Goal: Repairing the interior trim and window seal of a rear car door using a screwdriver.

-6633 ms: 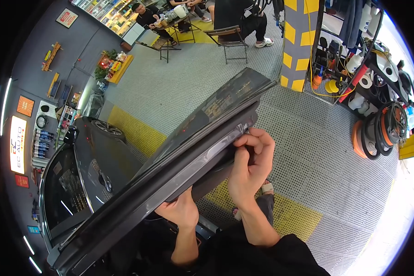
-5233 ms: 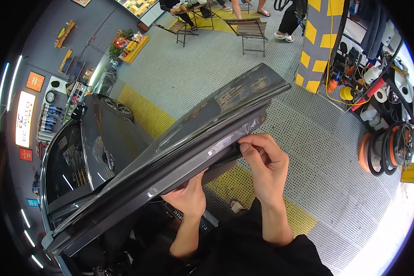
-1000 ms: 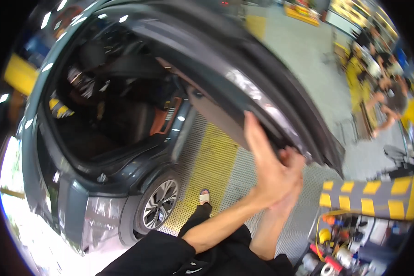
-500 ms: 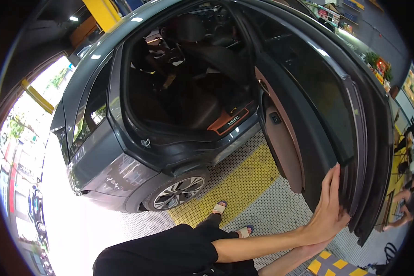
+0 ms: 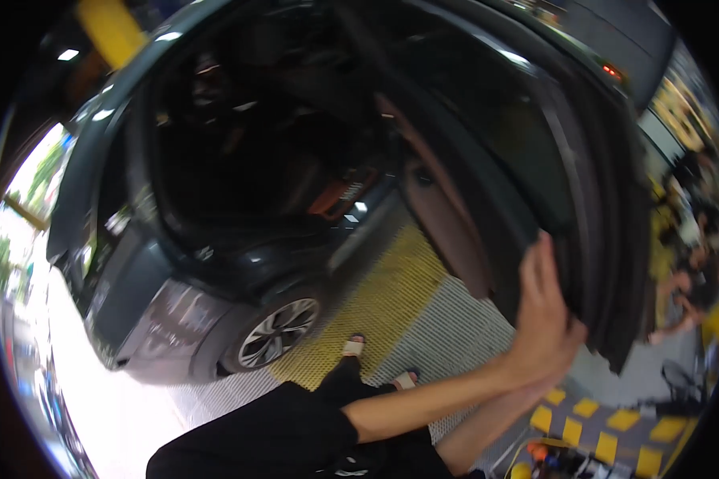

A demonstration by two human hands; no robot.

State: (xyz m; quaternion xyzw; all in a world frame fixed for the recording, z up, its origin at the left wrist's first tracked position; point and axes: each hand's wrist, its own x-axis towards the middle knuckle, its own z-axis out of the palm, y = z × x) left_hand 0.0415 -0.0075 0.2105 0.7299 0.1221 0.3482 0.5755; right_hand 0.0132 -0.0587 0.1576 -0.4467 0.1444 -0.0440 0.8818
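In the head view, the car [image 5: 176, 315], its opened door [image 5: 459, 180] and both hands sit further left than half a second ago, and more of the striped yellow-and-grey block [image 5: 603, 431] shows at lower right. The hands have stayed at the door's free edge.

The door stands swung out from the car on the right of the dark cabin opening, its brown-trimmed inner side showing. The left hand [image 5: 539, 335] reaches across with straight fingers laid against the dark inner panel near that edge; whether it grips cannot be told. The right hand [image 5: 571, 349] lies mostly hidden behind it, beside the same edge, and its hold cannot be made out.

Left of the hands are the car's rear wheel [image 5: 278, 334] and an orange-edged sill plate [image 5: 343, 195]. Two sandalled feet [image 5: 354, 345] stand on yellow and grey floor grating [image 5: 407, 275]. People [image 5: 695, 271] at the far right are blurred.
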